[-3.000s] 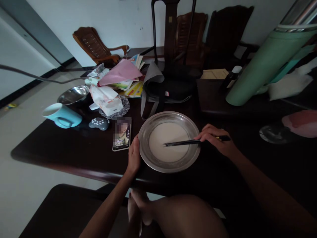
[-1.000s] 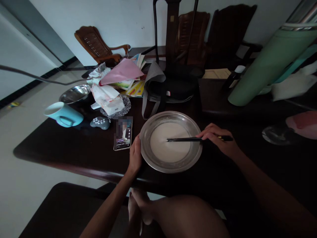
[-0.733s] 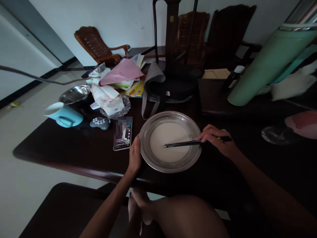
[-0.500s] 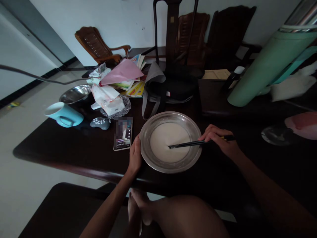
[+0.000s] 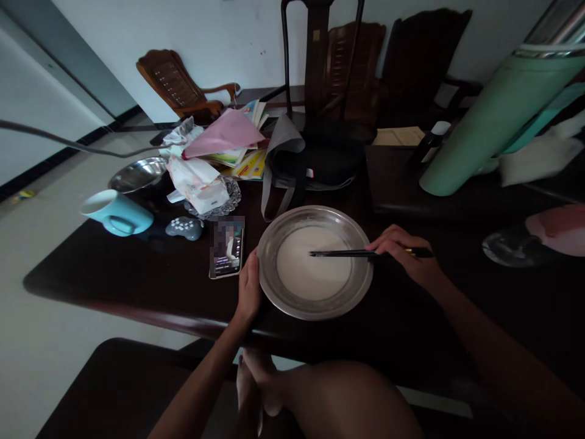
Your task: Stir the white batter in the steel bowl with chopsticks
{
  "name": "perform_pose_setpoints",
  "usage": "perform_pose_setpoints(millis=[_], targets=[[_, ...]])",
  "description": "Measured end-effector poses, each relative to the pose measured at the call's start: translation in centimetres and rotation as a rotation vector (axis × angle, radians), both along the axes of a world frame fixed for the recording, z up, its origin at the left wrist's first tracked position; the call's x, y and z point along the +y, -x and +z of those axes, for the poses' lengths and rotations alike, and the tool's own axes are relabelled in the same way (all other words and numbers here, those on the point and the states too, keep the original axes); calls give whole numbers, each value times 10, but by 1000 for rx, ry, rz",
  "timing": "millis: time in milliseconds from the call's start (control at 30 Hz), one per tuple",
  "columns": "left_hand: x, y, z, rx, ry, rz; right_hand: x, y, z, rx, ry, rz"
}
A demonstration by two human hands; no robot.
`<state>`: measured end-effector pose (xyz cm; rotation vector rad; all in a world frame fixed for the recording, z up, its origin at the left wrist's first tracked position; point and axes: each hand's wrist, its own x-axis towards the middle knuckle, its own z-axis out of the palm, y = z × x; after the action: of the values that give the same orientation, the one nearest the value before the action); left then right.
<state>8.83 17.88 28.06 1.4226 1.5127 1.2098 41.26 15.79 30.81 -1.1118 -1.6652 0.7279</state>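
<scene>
A round metal bowl (image 5: 315,308) stands on the dark table near its front edge, with a smooth, milky-white liquid (image 5: 311,277) in it. My left hand (image 5: 249,285) grips the bowl's left rim; some of its fingertips are hidden behind the wall. In my right hand (image 5: 402,253) is a pair of black chopsticks (image 5: 342,253), held close together above the right rim. They lie almost level over the bowl, and their tips dip into the liquid near its middle. Just left of my left hand lies a lit phone (image 5: 228,247), its screen partly blurred out.
Left on the table (image 5: 150,286) are a light-blue mug (image 5: 119,213), a grey game controller (image 5: 184,227), a shiny metal bowl (image 5: 139,175) and a tissue pack (image 5: 198,186) on a glass dish. Behind the bowl lies a black-grey bag (image 5: 315,158). A tall green flask (image 5: 493,122) stands right.
The chopsticks keep circling through the liquid; in the last half second their tips have moved towards the far side. My left hand and the bowl stay in place.
</scene>
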Motion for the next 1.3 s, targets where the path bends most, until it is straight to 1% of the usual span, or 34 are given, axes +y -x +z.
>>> perform_pose_setpoints(millis=[33, 100, 200, 267, 367, 433, 533, 600, 667, 700, 833, 933, 1000, 1100, 1167, 1233, 1300], targets=[[0, 0, 0, -2, -2, 0, 0, 0, 0, 27, 1, -11], [0, 0, 0, 4, -4, 3, 0, 0, 1, 54, 9, 15], [1, -1, 1, 10, -5, 9, 0, 1, 1, -4, 0, 75], [0, -1, 1, 6, -2, 8, 0, 0, 1, -30, -12, 53], [0, -1, 1, 1, 0, 5, 1, -2, 1, 19, -14, 5], [0, -1, 1, 7, 1, 2, 1, -1, 1, 37, -13, 36], [0, -1, 2, 15, 2, -1, 1, 0, 1, -22, -17, 82], [0, -1, 2, 17, 3, 7, 1, -1, 1, -37, -15, 46], [0, -2, 3, 18, 8, 17, 1, -2, 1, -5, -1, 6], [0, -2, 3, 20, 10, 22, 1, -2, 1, 14, 8, 7], [-1, -1, 2, 24, 5, 23, 0, 0, 0, 12, -8, 99], [0, -1, 1, 17, 3, 21, 1, 0, 0, -25, -12, 59], [0, -1, 0, 18, 4, 22, 1, 0, 1, 5, 1, 17], [0, -1, 0, 16, 5, 19, 0, 0, 2, 42, 20, 46], [0, -1, 1, 9, 5, 10, 0, 1, 2, 13, 11, 70], [0, -1, 1, 5, 5, 7, 1, 2, 2, -13, -1, 46], [0, -1, 2, 8, 11, 9, 1, 1, 2, 4, 0, 4]])
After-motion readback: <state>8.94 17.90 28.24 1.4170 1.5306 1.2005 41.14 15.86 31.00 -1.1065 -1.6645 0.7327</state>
